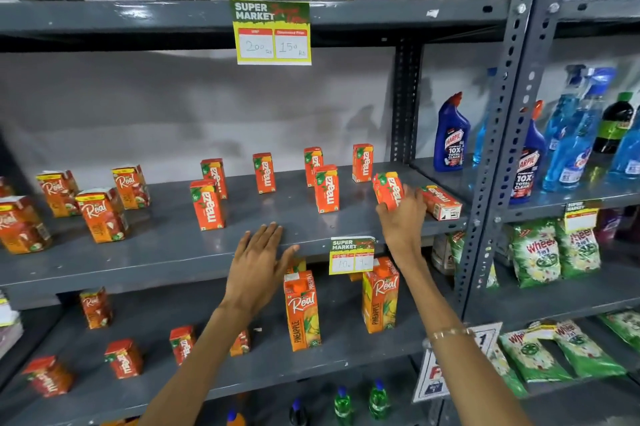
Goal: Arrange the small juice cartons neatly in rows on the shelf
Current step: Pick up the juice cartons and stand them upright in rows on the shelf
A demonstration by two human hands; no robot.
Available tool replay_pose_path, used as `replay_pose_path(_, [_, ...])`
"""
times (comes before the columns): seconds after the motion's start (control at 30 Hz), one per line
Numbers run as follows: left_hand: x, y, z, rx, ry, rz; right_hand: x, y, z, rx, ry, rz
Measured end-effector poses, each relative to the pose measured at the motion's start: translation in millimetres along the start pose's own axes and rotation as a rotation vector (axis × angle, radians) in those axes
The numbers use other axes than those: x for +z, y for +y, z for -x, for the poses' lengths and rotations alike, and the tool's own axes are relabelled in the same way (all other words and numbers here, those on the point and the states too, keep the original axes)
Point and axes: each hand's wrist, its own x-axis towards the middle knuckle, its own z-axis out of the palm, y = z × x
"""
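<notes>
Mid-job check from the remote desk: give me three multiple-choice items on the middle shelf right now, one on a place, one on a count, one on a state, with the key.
1. Where is the Maaza carton lying on its side?
A. At the right end of the middle shelf
B. Among the Real cartons at the left
C. On the top shelf

2. How many Maaza cartons stand upright on that shelf, untouched by either hand?
A. Three
B. Six
C. Nine

3. What is the right hand doing?
A. Resting flat on the shelf
B. Gripping a tilted Maaza carton
C. Holding a Harpic bottle

Key:
1 A, it lies flat just right of the right hand, near the shelf post.
2 B, four in the back row and two in front.
3 B, the fingers wrap the leaning carton, while the left hand lies open at the shelf edge.
</notes>
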Motion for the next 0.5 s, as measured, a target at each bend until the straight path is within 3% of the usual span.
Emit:
replay_pose_path(0.17, [-8,-32,14,-0.01,0.007,-0.078,14,-32,53,-0.08,0.036,-0.203])
replay_pose_path(0.33, [-17,-48,19,-0.048,-0.008,-0.092,72,-81,79,-0.147,-0.106,-0.258])
replay_pose_path(0.5, [-20,-45,20,-0.024,-0.025,-0.052,134,-108,74,-0.115,-0.244,-0.154])
